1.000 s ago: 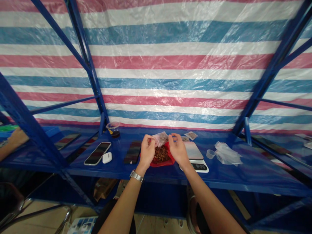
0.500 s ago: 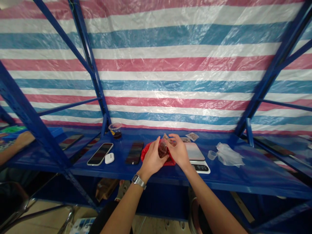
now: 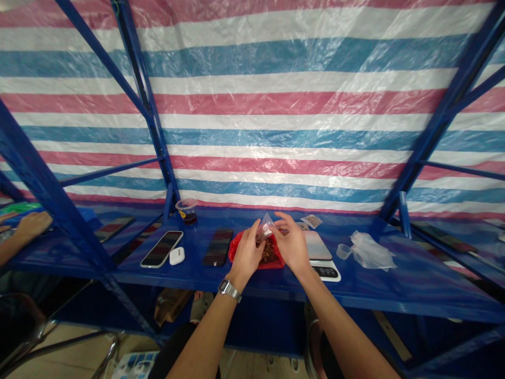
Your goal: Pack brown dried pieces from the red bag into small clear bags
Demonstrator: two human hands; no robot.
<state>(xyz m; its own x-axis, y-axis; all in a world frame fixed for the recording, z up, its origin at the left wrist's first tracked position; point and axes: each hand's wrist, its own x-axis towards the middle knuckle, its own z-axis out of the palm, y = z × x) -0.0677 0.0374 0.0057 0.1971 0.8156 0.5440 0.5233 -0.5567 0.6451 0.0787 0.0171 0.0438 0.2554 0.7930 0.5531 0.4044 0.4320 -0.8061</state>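
Over a red bag (image 3: 238, 247) of brown dried pieces on the blue shelf (image 3: 244, 276), my left hand (image 3: 248, 252) and my right hand (image 3: 291, 243) meet. Both pinch a small clear plastic pouch (image 3: 265, 226) between them, its top corner sticking up above my fingers. Brown pieces (image 3: 270, 251) show in the gap under my hands. A wristwatch (image 3: 230, 288) sits on my left wrist. Just right of my right hand lies a white digital scale (image 3: 320, 251).
Left of the red bag lie a dark phone (image 3: 216, 246), white earbuds case (image 3: 177, 256) and another phone (image 3: 162, 248). A cup of dark liquid (image 3: 187, 210) stands by a blue post. Clear bags (image 3: 371, 250), a tiny cup (image 3: 343, 250) and filled pouches (image 3: 310, 220) lie right. Another person's hand (image 3: 30, 225) is far left.
My hands came down from holding the pouch up and apart, closed together over the red bag, and now have lifted slightly with the pouch between them.
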